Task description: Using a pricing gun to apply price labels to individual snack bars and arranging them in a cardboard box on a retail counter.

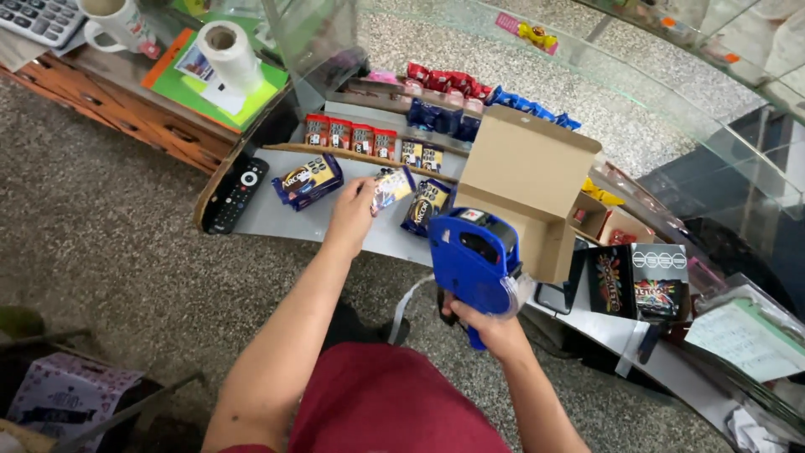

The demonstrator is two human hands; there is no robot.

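Behind the glass counter, on the shelf (277, 220), our left hand (352, 214) grips a snack packet (392, 186); our right hand (495, 325) clenches the blue price-label gun (471, 256). Risk: nudging neighbouring packets (309, 179) askew.

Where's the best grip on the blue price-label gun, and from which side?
Grip the blue price-label gun by its handle at the lower rear, coming from below and behind. The bulky head faces forward and up toward the open cardboard box, so the handle is probably the only slim, wrappable part. The right hand holds it there now, while the left hand holds a snack packet.
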